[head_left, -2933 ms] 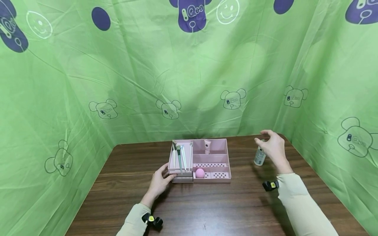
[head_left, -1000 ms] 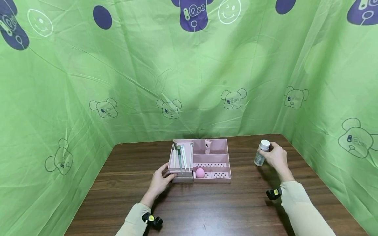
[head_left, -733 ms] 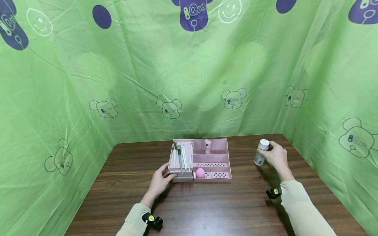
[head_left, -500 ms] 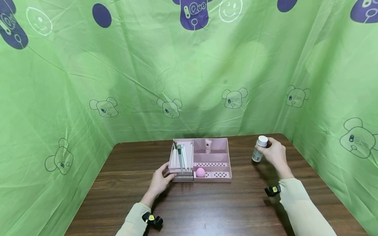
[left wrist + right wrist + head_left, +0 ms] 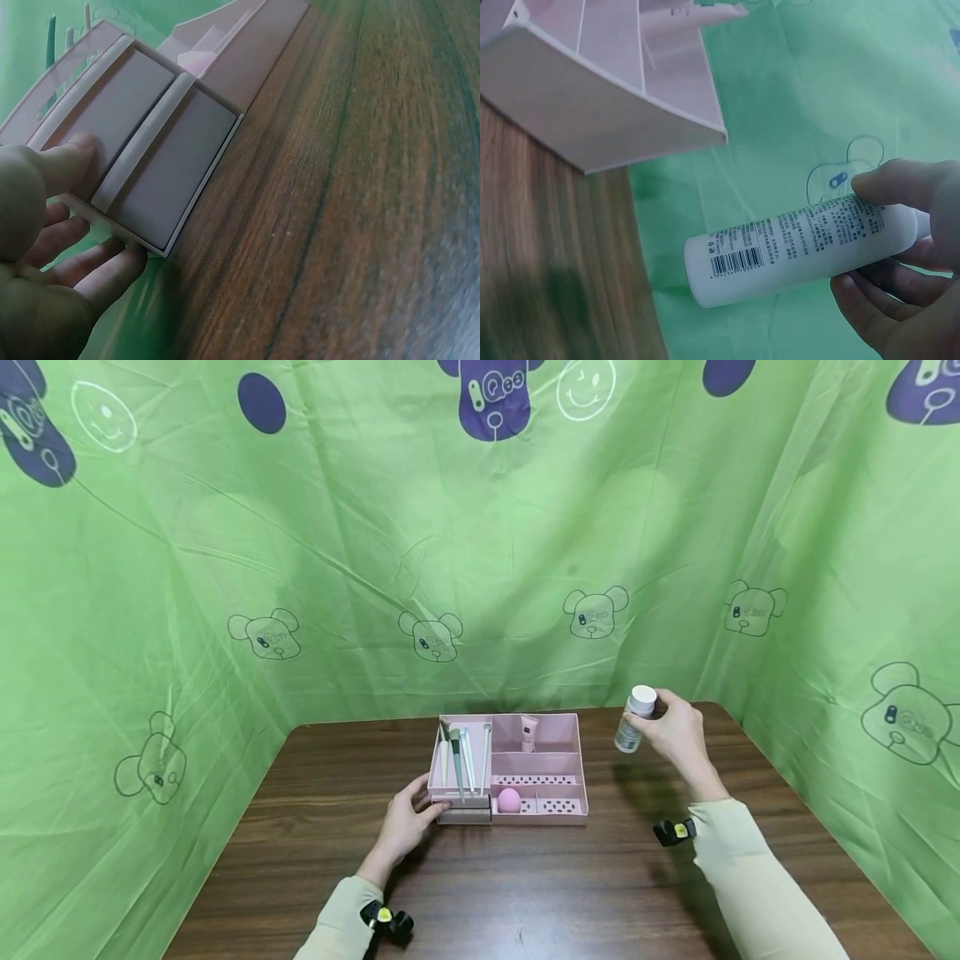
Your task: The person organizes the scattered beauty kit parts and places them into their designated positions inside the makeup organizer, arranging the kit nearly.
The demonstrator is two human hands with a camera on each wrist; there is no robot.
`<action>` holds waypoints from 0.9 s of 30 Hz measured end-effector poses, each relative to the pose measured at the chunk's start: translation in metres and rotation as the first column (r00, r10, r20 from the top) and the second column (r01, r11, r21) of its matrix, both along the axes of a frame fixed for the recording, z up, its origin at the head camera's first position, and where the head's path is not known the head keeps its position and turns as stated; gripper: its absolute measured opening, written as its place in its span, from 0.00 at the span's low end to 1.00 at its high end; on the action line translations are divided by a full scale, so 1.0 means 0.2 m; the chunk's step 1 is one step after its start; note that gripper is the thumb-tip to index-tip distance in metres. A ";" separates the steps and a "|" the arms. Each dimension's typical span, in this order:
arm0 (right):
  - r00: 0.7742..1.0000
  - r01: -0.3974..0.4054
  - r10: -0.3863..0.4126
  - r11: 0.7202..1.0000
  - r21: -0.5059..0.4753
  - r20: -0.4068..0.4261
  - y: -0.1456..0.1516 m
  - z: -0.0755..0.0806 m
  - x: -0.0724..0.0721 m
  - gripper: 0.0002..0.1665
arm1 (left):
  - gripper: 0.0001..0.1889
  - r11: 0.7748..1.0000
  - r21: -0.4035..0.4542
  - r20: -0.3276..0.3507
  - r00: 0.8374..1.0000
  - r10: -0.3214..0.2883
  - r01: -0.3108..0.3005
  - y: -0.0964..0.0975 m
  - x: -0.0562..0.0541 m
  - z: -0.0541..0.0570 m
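A pink desktop organizer [image 5: 538, 817] stands on the table, with two drawers on its left side. My left hand [image 5: 403, 825] holds its front left corner; the thumb [image 5: 73, 159] presses the upper drawer front and the fingers lie along the side wall. To the right of the organizer, my right hand [image 5: 677, 732] grips a white bottle [image 5: 795, 251] near its capped end, between thumb and fingers. The bottle is lifted above the table, cap [image 5: 642, 696] up and slightly tilted, its printed label facing the right wrist camera.
Makeup brushes [image 5: 456, 760] lie in the organizer's top left tray. A small pink tube [image 5: 528, 733] stands in the back right compartment, and a pink ball [image 5: 508, 800] sits in a front one. A brown wooden table [image 5: 555, 893] is surrounded by a green curtain [image 5: 345, 552].
My right hand came down onto the bottle, took hold of it, raised it off the table and carried it left toward the organizer. The left hand stayed at the organizer's corner.
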State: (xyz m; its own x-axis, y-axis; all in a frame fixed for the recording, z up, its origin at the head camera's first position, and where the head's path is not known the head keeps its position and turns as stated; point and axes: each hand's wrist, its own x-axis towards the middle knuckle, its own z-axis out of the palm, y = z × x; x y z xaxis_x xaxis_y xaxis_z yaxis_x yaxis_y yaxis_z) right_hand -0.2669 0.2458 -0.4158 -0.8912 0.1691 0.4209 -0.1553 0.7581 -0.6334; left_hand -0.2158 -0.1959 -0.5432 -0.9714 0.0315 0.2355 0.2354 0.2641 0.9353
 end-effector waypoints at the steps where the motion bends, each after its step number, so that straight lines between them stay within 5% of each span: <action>1: 1.000 -0.003 0.003 1.000 -0.003 -0.004 -0.01 0.01 0.00 0.32 | 0.31 1.000 0.002 0.002 1.000 0.000 0.000 0.00 0.00 0.00; 6: 0.999 -0.026 0.025 1.000 -0.009 -0.034 -0.06 0.03 -0.01 0.31 | 0.31 1.000 0.007 0.020 1.000 0.007 -0.007 0.00 0.00 0.00; 13: 0.997 -0.045 0.044 0.999 -0.025 -0.056 -0.12 0.07 -0.01 0.33 | 0.30 1.000 -0.014 0.024 1.000 -0.020 0.021 0.03 0.09 0.16; 27: 0.995 -0.088 0.084 0.993 -0.072 -0.058 -0.24 0.11 -0.01 0.34 | 0.30 1.000 -0.011 0.014 1.000 -0.011 0.012 0.04 0.09 0.16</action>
